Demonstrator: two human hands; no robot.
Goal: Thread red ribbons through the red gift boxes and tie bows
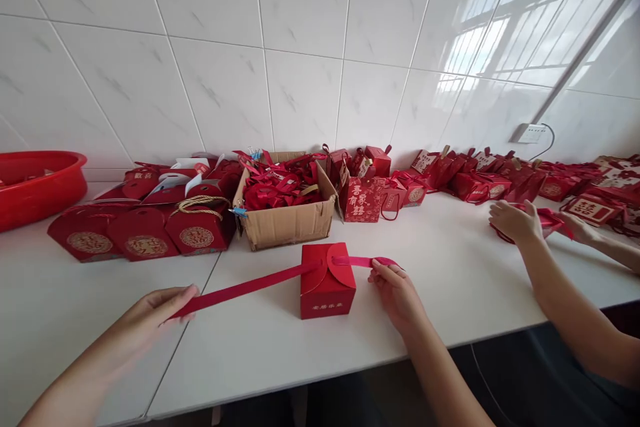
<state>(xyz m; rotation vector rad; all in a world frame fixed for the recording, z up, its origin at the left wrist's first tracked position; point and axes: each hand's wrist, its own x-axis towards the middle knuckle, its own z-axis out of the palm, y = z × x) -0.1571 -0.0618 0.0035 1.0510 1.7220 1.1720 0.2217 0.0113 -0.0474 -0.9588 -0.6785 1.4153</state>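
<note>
A small red gift box (326,293) with pale lettering on its front stands upright on the white table between my hands. A red ribbon (255,285) passes through the overlapping flaps on its top. My left hand (155,313), off to the left of the box, pinches the long end of the ribbon and holds it stretched out. Close to the box's right side, my right hand (393,283) grips the shorter end between thumb and fingers. Both ribbon ends are pulled apart sideways.
Behind the box stands a cardboard carton (285,227) full of red ribbons. Several larger red boxes (145,240) and a red basin (40,187) are on the left. More red gift boxes (480,185) line the tiled wall. At right, a co-worker's hands (520,223) handle a red box.
</note>
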